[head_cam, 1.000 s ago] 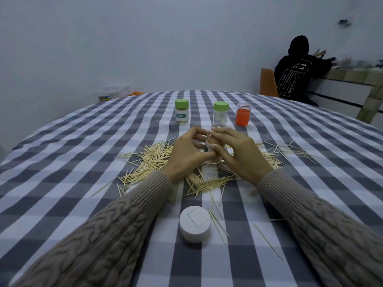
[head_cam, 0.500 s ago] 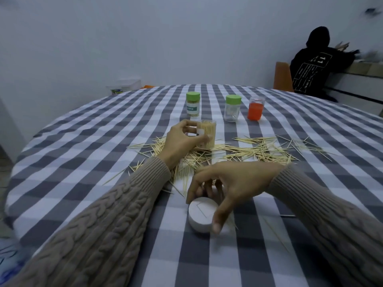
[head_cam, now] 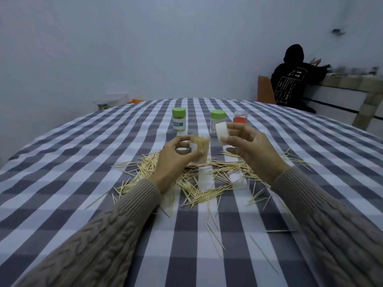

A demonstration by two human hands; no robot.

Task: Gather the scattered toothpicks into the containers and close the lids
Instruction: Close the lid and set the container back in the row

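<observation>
My left hand [head_cam: 172, 162] grips a clear container [head_cam: 200, 149] packed with toothpicks, upright, just above the pile. My right hand [head_cam: 251, 151] pinches a round white lid [head_cam: 221, 132] between thumb and fingers, a little right of the container's open top and apart from it. Scattered toothpicks [head_cam: 207, 179] lie in a wide heap on the checked tablecloth [head_cam: 62, 172] under and in front of both hands, with loose ones [head_cam: 215, 235] nearer to me.
Behind the hands stand two green-lidded jars [head_cam: 179, 123] [head_cam: 217, 122] and a clear orange-filled container [head_cam: 240, 118]. A white tub [head_cam: 112, 100] sits past the table's far left edge. A seated person in black [head_cam: 294, 79] is at the back right.
My right hand has picked the white lid up from the table near me and brought it up beside the container. My left hand has kept hold of the toothpick container.
</observation>
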